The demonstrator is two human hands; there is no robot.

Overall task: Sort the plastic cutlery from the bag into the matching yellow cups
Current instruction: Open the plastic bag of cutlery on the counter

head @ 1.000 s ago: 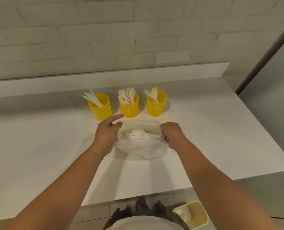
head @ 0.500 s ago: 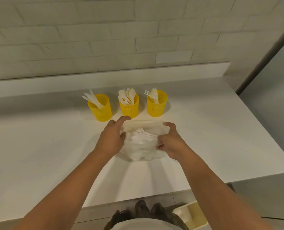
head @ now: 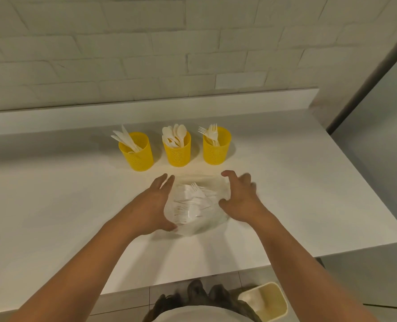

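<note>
A clear plastic bag [head: 196, 205] of white cutlery lies on the white counter [head: 53, 205], a fork head showing through its top. My left hand [head: 154, 204] presses flat against the bag's left side, thumb at its near corner. My right hand [head: 240, 198] rests on the bag's right side with fingers spread, slightly blurred. Behind the bag stand three yellow cups: the left cup [head: 137, 152] holds knives, the middle cup [head: 177, 148] holds spoons, the right cup [head: 216, 146] holds forks.
A raised white ledge [head: 146, 110] and a brick wall run behind the cups. The counter's near edge and right edge drop to a tiled floor, where a cream bin [head: 266, 300] stands beside my feet.
Both hands have loosened from pinching the bag's top and spread apart along its sides. The bag now lies flatter and wider, slightly nearer to me.
</note>
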